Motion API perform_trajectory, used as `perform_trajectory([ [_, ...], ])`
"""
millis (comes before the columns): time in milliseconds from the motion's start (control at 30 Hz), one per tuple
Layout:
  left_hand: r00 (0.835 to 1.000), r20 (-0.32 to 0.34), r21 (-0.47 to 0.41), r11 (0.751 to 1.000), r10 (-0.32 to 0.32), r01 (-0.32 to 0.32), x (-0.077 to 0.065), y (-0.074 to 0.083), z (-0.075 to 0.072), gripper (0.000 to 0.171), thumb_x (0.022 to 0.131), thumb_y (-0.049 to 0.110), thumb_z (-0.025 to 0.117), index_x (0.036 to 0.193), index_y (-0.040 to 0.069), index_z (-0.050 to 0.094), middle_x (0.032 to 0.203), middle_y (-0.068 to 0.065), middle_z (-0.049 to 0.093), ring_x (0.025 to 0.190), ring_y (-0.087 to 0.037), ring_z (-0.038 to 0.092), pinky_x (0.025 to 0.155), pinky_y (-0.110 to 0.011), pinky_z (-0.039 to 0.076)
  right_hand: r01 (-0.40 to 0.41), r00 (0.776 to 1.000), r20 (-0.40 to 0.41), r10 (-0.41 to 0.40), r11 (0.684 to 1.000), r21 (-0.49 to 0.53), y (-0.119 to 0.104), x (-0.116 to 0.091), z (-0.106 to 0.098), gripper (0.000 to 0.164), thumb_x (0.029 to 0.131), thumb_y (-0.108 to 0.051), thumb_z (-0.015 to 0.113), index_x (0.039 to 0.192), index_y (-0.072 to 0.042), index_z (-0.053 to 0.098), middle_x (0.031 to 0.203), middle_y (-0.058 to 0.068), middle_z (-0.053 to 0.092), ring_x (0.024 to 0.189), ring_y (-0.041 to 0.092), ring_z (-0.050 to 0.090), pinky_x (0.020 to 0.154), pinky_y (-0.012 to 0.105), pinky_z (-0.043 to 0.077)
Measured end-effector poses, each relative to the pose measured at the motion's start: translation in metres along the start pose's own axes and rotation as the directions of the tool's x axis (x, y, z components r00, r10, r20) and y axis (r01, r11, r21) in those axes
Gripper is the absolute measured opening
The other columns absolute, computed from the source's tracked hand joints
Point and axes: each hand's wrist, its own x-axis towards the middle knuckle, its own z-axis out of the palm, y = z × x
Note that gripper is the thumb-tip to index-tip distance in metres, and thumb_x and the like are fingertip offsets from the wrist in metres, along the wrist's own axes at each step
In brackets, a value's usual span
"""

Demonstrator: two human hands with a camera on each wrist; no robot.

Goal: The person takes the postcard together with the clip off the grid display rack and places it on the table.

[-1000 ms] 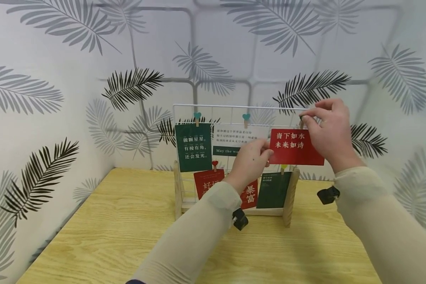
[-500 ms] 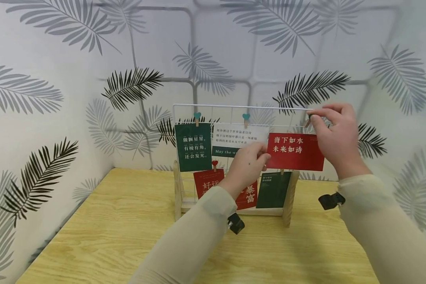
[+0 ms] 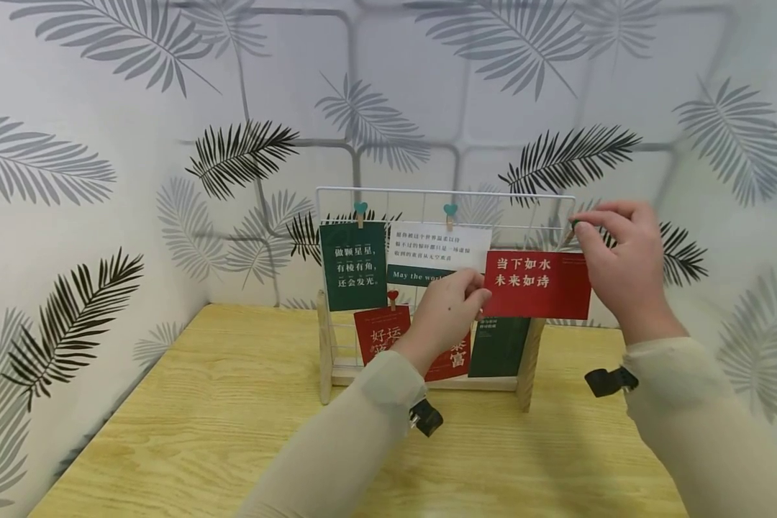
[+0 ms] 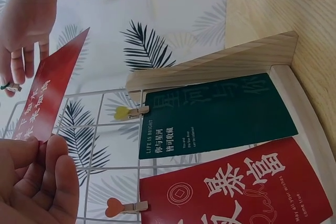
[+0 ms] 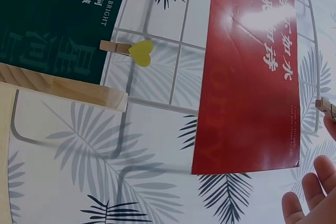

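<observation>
My left hand [image 3: 450,306] pinches the left edge of a red card [image 3: 544,288] with white lettering, held in front of the rack's right side. Between its thumb and fingertips my right hand [image 3: 628,262] pinches a small wooden clothespin [image 5: 324,105]; its dark green top [image 4: 6,86] shows in the left wrist view. The clothespin stands apart from the card in the right wrist view. Behind the card is a white wire grid rack [image 3: 466,194] on wooden feet.
Several cards hang from the rack on heart-topped clothespins: a green card [image 3: 353,266], a white card [image 3: 427,241], a red card [image 4: 241,187] and another green card [image 4: 215,119]. The rack stands on a wood-grain table [image 3: 233,388] before a leaf-patterned backdrop [image 3: 388,86].
My right hand has moved right and down with the clothespin, away from the rack's upper wires. The red card has shifted slightly down and left in my left hand.
</observation>
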Motion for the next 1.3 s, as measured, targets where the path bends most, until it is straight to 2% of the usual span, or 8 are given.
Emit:
perform_trajectory([
  [300,0.999,0.007,-0.018,0.999,-0.032,0.032,-0.012,-0.007,0.003,0.011,0.103,0.025,0.062,0.110,0.017,0.064,0.079,0.006,0.064,0.075,-0.018,0.066,0.063,-0.026,0.053,0.028,0.999,-0.016,-0.028,0.999,0.038,0.009,-0.014,0.003,0.037,0.104,-0.029,0.050,0.117,-0.004,0.074,0.126,0.012,0.050,0.119,0.025,0.041,0.093,0.051,0.034],
  [567,0.999,0.005,-0.011,0.999,-0.043,0.043,-0.022,-0.019,0.008,0.008,0.103,0.025,0.062,0.107,0.018,0.065,0.080,0.003,0.064,0.069,-0.011,0.061,0.061,-0.026,0.052,-0.015,1.000,0.003,0.015,1.000,0.014,0.017,-0.027,0.007,0.038,0.105,-0.030,0.048,0.120,-0.006,0.073,0.125,0.011,0.050,0.111,0.019,0.038,0.085,0.045,0.034],
  [800,0.990,0.021,-0.060,0.988,-0.138,0.139,-0.032,-0.029,0.011,0.007,0.101,0.024,0.065,0.106,0.019,0.066,0.081,0.001,0.065,0.072,-0.016,0.063,0.063,-0.026,0.052,-0.047,0.999,0.020,0.046,0.998,0.030,0.026,-0.043,0.012,0.039,0.106,-0.030,0.047,0.120,-0.004,0.073,0.123,0.012,0.051,0.112,0.025,0.042,0.084,0.044,0.037],
  [933,0.981,0.033,-0.069,0.978,-0.193,0.195,-0.039,-0.034,0.013,0.006,0.100,0.023,0.067,0.104,0.019,0.066,0.078,0.002,0.065,0.073,-0.019,0.066,0.060,-0.027,0.051,-0.092,0.995,0.036,0.091,0.995,0.040,0.035,-0.055,0.017,0.039,0.106,-0.031,0.047,0.121,-0.005,0.072,0.124,0.014,0.051,0.117,0.029,0.045,0.090,0.051,0.040],
  [1067,0.974,0.042,-0.090,0.970,-0.222,0.225,-0.047,-0.042,0.016,0.007,0.100,0.023,0.066,0.106,0.019,0.066,0.080,0.001,0.064,0.073,-0.018,0.066,0.061,-0.027,0.052,-0.130,0.990,0.056,0.128,0.991,0.038,0.046,-0.067,0.022,0.039,0.107,-0.032,0.047,0.122,-0.006,0.072,0.124,0.014,0.052,0.118,0.029,0.046,0.092,0.054,0.043],
  [1300,0.969,0.057,-0.119,0.962,-0.242,0.248,-0.063,-0.061,0.021,0.006,0.101,0.021,0.065,0.105,0.016,0.066,0.077,0.001,0.063,0.070,-0.017,0.064,0.061,-0.028,0.050,-0.154,0.987,0.056,0.152,0.987,0.043,0.064,-0.086,0.029,0.037,0.107,-0.030,0.048,0.119,-0.006,0.073,0.120,0.009,0.053,0.110,0.020,0.046,0.087,0.040,0.042],
])
